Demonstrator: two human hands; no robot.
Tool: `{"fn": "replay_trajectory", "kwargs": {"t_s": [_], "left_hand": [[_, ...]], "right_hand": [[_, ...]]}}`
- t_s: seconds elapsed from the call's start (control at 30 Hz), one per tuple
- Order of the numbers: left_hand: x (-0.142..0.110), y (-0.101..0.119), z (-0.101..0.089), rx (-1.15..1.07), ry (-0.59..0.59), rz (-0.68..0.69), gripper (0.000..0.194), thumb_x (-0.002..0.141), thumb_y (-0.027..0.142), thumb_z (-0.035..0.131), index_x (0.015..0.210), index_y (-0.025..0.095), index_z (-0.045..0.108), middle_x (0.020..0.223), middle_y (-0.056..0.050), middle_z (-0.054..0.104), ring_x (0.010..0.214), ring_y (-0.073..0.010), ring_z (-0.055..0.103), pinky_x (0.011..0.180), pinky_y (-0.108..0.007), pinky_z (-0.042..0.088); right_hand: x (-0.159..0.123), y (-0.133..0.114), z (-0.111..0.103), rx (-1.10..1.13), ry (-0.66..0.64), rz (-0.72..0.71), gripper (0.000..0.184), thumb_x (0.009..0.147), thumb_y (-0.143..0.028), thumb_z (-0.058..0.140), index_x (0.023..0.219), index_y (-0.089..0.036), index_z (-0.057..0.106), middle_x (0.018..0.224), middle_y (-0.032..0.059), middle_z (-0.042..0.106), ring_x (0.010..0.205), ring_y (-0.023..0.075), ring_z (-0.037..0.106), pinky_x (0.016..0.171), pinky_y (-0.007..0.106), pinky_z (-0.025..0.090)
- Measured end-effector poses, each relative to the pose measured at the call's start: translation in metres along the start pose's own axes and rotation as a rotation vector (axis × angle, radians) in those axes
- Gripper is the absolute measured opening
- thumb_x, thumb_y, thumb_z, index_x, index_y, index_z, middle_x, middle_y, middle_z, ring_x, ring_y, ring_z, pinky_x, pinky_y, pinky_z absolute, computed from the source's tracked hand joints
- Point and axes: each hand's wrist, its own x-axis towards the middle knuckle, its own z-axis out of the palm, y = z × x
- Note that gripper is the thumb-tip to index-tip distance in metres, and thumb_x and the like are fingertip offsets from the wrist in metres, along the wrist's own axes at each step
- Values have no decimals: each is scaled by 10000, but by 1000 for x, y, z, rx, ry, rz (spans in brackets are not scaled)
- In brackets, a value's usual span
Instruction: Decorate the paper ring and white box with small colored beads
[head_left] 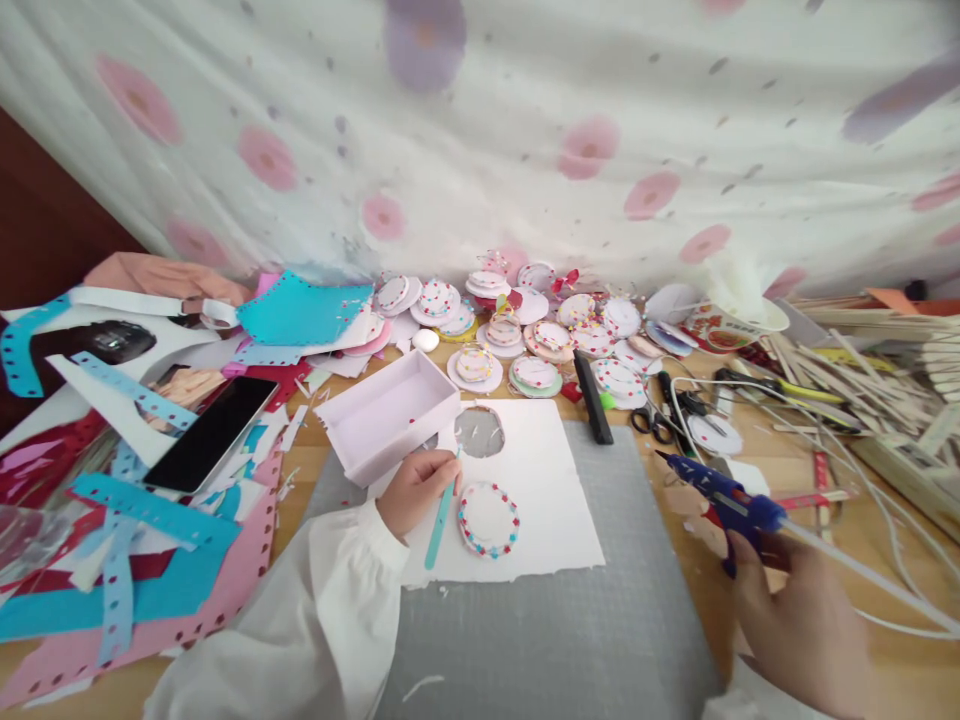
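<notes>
My left hand (414, 489) is closed on a teal stick-like tool (441, 518), its tip near a small white disc (488, 519) edged with red and blue beads. The disc lies on a white sheet (547, 470) with a round hole cut in it. A shallow white box (390, 415) stands just above my left hand. My right hand (802, 625), at the lower right, grips a blue glue gun (724, 497) whose nozzle points up and left, above the table. My left arm wears a white sleeve (315, 630).
A grey mat (570, 640) lies under the sheet. Several finished beaded discs (540, 330) crowd the back. Black scissors (651, 420), cables and wooden sticks (847, 370) lie to the right. A dark phone (210, 432) and punched pink, blue and red paper scraps (135, 560) fill the left.
</notes>
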Motion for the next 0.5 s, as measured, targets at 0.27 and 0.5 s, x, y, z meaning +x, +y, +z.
{"fn": "replay_trajectory", "kwargs": {"t_s": [0.27, 0.5], "left_hand": [[1, -7, 2, -5, -57, 7, 384, 858, 383, 428, 537, 172, 443, 543, 26, 433, 567, -120, 416, 606, -265, 332], [0, -8, 3, -16, -63, 9, 375, 861, 364, 435, 540, 170, 452, 551, 20, 453, 567, -117, 417, 613, -267, 349]], "right_hand": [[8, 15, 23, 93, -68, 7, 183, 784, -359, 466, 892, -235, 547, 735, 93, 568, 665, 281, 587, 560, 406, 400], [6, -11, -8, 150, -42, 278, 201, 802, -385, 406, 686, -256, 507, 619, 82, 555, 583, 242, 523, 578, 425, 381]]}}
